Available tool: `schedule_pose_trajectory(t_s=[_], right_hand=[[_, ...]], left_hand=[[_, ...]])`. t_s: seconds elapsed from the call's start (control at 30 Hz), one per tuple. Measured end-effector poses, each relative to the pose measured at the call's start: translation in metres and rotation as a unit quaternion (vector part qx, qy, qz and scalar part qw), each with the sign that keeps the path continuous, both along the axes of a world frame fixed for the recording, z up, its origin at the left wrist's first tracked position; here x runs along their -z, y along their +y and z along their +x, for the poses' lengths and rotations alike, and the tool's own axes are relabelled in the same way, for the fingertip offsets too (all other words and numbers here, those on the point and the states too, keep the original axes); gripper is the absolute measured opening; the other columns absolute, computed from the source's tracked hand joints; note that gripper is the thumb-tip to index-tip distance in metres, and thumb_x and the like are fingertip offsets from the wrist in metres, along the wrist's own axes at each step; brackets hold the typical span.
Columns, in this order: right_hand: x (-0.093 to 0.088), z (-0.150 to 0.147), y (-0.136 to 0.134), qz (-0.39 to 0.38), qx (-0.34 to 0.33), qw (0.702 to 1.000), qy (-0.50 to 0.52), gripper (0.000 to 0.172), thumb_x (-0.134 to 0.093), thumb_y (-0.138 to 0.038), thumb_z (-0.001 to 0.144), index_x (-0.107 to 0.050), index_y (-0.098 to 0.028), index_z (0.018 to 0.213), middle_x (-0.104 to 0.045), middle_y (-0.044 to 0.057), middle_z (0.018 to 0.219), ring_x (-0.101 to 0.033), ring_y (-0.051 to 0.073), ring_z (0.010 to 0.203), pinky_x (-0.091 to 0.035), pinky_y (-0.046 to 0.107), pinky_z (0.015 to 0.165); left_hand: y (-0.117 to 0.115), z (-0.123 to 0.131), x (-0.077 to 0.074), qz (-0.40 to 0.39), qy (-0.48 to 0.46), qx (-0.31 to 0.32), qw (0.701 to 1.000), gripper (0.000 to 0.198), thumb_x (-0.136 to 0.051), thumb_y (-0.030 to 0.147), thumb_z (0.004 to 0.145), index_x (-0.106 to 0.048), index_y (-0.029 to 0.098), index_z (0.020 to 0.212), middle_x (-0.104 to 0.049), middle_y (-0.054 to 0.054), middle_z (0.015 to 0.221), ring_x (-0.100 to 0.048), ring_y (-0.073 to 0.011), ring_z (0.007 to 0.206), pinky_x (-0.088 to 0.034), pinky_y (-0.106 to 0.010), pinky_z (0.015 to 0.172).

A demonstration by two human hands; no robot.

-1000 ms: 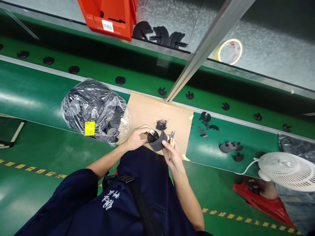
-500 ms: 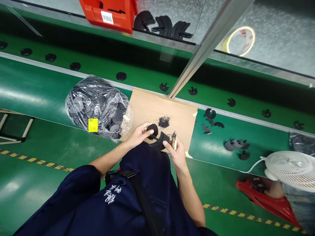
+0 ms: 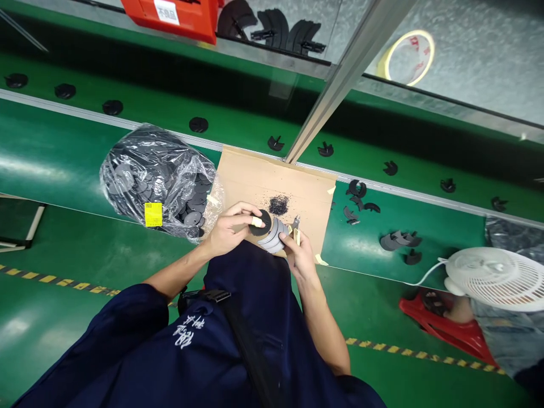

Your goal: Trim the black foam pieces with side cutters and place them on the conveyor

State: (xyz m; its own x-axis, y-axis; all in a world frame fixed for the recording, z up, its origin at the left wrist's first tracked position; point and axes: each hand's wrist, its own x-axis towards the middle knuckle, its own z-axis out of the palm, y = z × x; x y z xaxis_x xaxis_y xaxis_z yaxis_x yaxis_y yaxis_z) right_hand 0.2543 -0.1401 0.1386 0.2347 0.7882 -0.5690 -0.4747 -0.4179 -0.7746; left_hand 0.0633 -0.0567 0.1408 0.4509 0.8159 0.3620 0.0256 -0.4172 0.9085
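My left hand (image 3: 229, 229), with yellowish tape on a finger, grips a round black disc (image 3: 260, 222). Against that disc lies a curved, ridged plastic part (image 3: 272, 236), its face shining grey; the two look joined, though the join is hidden. My right hand (image 3: 301, 258) pinches the curved part's right edge between thumb and fingers. Nippers with pale yellow handles (image 3: 296, 223) also rest in my right hand, jaws pointing away from me. Just beyond my hands, a heap of small black scraps (image 3: 279, 204) lies on a cardboard sheet (image 3: 244, 170).
A clear bag of black discs (image 3: 157, 175) sits left of the cardboard. Curved black parts (image 3: 397, 241) lie on the right. Spaced parts line a green belt (image 3: 238, 133) behind a metal post (image 3: 323, 107). A white fan (image 3: 493, 277) stands near a seated person's leg (image 3: 461, 311).
The held part has turned, its curved face now catching the light. My left fingers have shifted over the disc. Belt parts have moved right relative to the bench; the whole view has shifted slightly.
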Motion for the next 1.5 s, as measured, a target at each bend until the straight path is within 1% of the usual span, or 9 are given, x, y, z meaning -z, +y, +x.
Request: schedule_pose_trajectory(t_s=[0.23,0.53,0.77,0.93,1.03,1.17,1.23,1.4,1.5], right_hand=[[-0.005,-0.003,0.0,0.002,0.001,0.999,0.045,0.04,-0.094,-0.046,0.059,-0.068,-0.023,0.08,-0.069,-0.003,0.077,-0.064,0.015,0.072,-0.057,0.03,0.073],[-0.008,-0.009,0.0,0.021,-0.012,0.999,0.034,0.046,-0.096,-0.045,0.057,-0.073,-0.023,0.091,-0.076,-0.001,0.087,-0.071,0.018,0.081,-0.06,0.033,0.081],[-0.001,-0.017,0.0,0.026,0.023,0.999,-0.005,0.042,-0.096,-0.04,0.055,-0.071,-0.021,0.083,-0.072,-0.003,0.078,-0.065,0.014,0.07,-0.058,0.03,0.071],[0.003,-0.021,-0.003,0.044,0.04,0.996,-0.072,0.041,-0.093,-0.045,0.059,-0.068,-0.021,0.08,-0.069,-0.003,0.075,-0.061,0.013,0.067,-0.056,0.03,0.069],[0.004,-0.023,-0.007,0.063,0.039,0.988,-0.136,0.042,-0.09,-0.049,0.063,-0.067,-0.021,0.082,-0.066,-0.003,0.073,-0.059,0.013,0.066,-0.054,0.029,0.067],[0.0,-0.018,-0.012,0.095,0.009,0.972,-0.215,0.038,-0.085,-0.052,0.071,-0.067,-0.022,0.086,-0.066,-0.002,0.074,-0.059,0.015,0.068,-0.054,0.03,0.069],[-0.007,-0.012,-0.012,0.13,-0.025,0.956,-0.263,0.031,-0.083,-0.048,0.075,-0.069,-0.023,0.087,-0.069,0.0,0.08,-0.063,0.018,0.075,-0.056,0.033,0.075],[-0.023,0.006,-0.009,0.218,-0.067,0.901,-0.369,0.024,-0.084,-0.037,0.078,-0.074,-0.027,0.097,-0.076,0.006,0.102,-0.068,0.024,0.092,-0.057,0.042,0.086],[-0.028,0.008,-0.01,0.248,-0.104,0.878,-0.396,0.012,-0.08,-0.031,0.084,-0.076,-0.028,0.095,-0.077,0.005,0.094,-0.07,0.024,0.086,-0.057,0.042,0.083]], left_hand=[[-0.007,0.002,0.002,0.1,0.056,0.085,0.99,0.035,-0.049,-0.004,0.089,-0.072,0.017,0.105,-0.073,-0.014,0.124,-0.068,-0.0204,0.121,-0.059,-0.039,0.101],[-0.009,0.001,0.006,0.158,0.086,0.082,0.98,0.04,-0.046,-0.007,0.086,-0.068,0.015,0.111,-0.071,-0.015,0.129,-0.069,-0.0197,0.123,-0.061,-0.035,0.102],[-0.009,-0.003,0.013,0.153,0.074,0.113,0.979,0.044,-0.041,-0.002,0.091,-0.066,0.016,0.123,-0.069,-0.016,0.134,-0.065,-0.0214,0.13,-0.059,-0.04,0.107],[-0.015,0.005,0.013,0.055,0.033,0.065,0.996,0.028,-0.058,0.017,0.098,-0.064,0.016,0.125,-0.068,-0.017,0.134,-0.065,-0.0241,0.128,-0.057,-0.042,0.108],[-0.018,0.012,0.016,-0.095,0.017,-0.013,0.995,0.046,-0.073,0.036,0.092,-0.06,0.016,0.132,-0.07,-0.017,0.131,-0.072,-0.023,0.114,-0.06,-0.037,0.099],[-0.015,0.014,0.015,-0.227,0.014,0.05,0.972,0.047,-0.069,0.055,0.092,-0.07,0.012,0.113,-0.078,-0.01,0.097,-0.076,-0.0184,0.084,-0.062,-0.027,0.076],[-0.012,0.011,0.009,-0.188,0.021,0.053,0.98,0.044,-0.068,0.053,0.093,-0.073,0.012,0.106,-0.078,-0.009,0.092,-0.075,-0.0179,0.081,-0.062,-0.027,0.073],[-0.006,0.004,-0.011,0.059,0.097,0.022,0.993,0.02,-0.072,0.033,0.093,-0.075,0.017,0.105,-0.076,-0.007,0.09,-0.072,-0.0156,0.079,-0.06,-0.026,0.073],[-0.007,0.005,-0.018,0.121,0.108,0.047,0.986,0.02,-0.068,0.028,0.096,-0.073,0.018,0.113,-0.076,-0.009,0.098,-0.072,-0.0168,0.088,-0.06,-0.028,0.078]])
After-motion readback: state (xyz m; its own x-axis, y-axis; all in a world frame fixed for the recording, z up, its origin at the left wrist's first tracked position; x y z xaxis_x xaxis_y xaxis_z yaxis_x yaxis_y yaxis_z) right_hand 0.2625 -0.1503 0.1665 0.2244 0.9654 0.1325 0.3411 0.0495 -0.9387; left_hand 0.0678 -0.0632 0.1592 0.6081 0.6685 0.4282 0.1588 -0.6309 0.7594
